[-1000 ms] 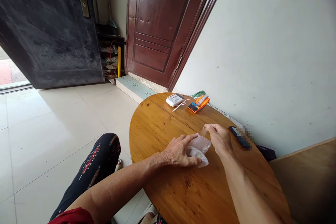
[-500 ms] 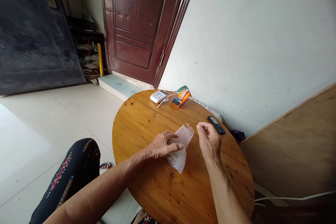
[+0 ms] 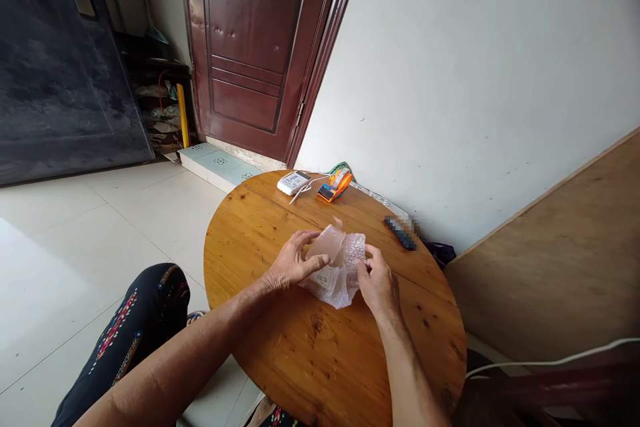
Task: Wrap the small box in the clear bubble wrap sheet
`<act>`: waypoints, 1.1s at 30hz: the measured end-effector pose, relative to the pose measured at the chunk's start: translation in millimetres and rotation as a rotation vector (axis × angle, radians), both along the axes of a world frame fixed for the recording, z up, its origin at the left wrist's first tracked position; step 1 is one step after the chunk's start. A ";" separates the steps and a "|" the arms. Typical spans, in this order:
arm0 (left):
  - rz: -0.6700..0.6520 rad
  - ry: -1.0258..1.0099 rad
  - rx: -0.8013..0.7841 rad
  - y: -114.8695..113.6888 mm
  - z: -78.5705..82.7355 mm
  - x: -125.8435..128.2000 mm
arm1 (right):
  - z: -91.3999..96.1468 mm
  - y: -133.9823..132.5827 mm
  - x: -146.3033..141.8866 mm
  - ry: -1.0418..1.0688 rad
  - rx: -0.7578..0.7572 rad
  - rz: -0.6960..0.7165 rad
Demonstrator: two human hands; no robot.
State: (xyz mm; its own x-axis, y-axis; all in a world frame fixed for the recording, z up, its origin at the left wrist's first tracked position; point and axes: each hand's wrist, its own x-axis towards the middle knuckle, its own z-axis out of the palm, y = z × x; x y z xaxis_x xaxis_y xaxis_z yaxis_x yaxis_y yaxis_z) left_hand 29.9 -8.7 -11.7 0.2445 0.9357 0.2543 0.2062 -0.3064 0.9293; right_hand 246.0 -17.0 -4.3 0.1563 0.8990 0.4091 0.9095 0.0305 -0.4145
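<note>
A small clear bubble-wrap bag (image 3: 334,265) lies on the round wooden table (image 3: 280,227), held between both hands. My left hand (image 3: 289,264) grips its left side, fingers curled over the top and thumb against the plastic. My right hand (image 3: 377,283) pinches the right edge of the bag. A pale label or slip shows through the plastic near the bottom.
At the table's far edge lie a white device with a cord (image 3: 293,182), an orange packet (image 3: 333,187) and a dark blurred flat object (image 3: 400,232). A brown door (image 3: 255,47) and white wall (image 3: 475,80) stand behind. A wooden board (image 3: 550,260) leans right. My knee (image 3: 140,320) is lower left.
My right hand, which had let go of the bag half a second ago, has come back and pinched its right edge. The bag is now bunched between both hands. The view shifted right.
</note>
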 end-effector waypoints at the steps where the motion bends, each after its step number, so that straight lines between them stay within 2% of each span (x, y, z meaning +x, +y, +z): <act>1: 0.018 0.060 0.059 -0.9 0.4 0.1 | -2.6 0.0 2.6 0.036 -0.022 -0.004; 3: 0.041 0.191 0.125 -2.2 -0.5 0.4 | -6.8 -0.7 4.6 0.076 -0.055 -0.022; 5: 0.074 0.280 0.108 -1.5 -2.7 -0.4 | -9.7 -1.3 4.6 0.083 -0.068 -0.033; 10: 0.295 0.264 -0.095 9.2 -5.4 -9.2 | -16.0 -0.9 8.4 -0.007 -0.069 -0.098; 12: 0.381 0.259 -0.123 13.3 -5.7 -12.9 | -18.9 -1.1 11.6 -0.067 -0.072 -0.129; 15: 0.476 0.276 -0.069 14.4 -5.5 -15.8 | -19.0 -3.1 13.8 -0.164 -0.045 -0.143; 18: 0.525 0.267 0.126 7.6 -2.3 -16.0 | -10.7 -7.1 8.9 -0.221 0.073 -0.100; 20: 0.447 0.243 0.303 0.2 1.0 -15.4 | -2.5 -10.4 1.9 -0.226 0.164 -0.009; 23: 0.200 0.276 0.458 -8.9 3.9 -13.9 | 7.7 -14.8 -9.7 -0.156 0.187 0.215; 26: 0.036 0.407 0.448 -10.6 2.4 -12.7 | 13.3 -17.7 -16.0 0.003 0.024 0.394; 29: -0.024 0.507 0.392 -7.9 0.1 -12.5 | 16.7 -19.1 -14.9 0.179 -0.155 0.413; 33: -0.043 0.542 0.332 -5.6 0.7 -13.3 | 20.0 -18.6 -6.8 0.338 -0.326 0.456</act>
State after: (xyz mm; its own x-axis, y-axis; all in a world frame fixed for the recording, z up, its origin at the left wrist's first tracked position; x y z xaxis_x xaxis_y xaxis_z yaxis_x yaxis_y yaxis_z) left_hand 16.6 -14.3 -11.0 0.4550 0.8150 0.3589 0.6016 -0.5784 0.5509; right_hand 239.2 -35.6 15.7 -0.1974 0.9752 0.0996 0.6529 0.2066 -0.7288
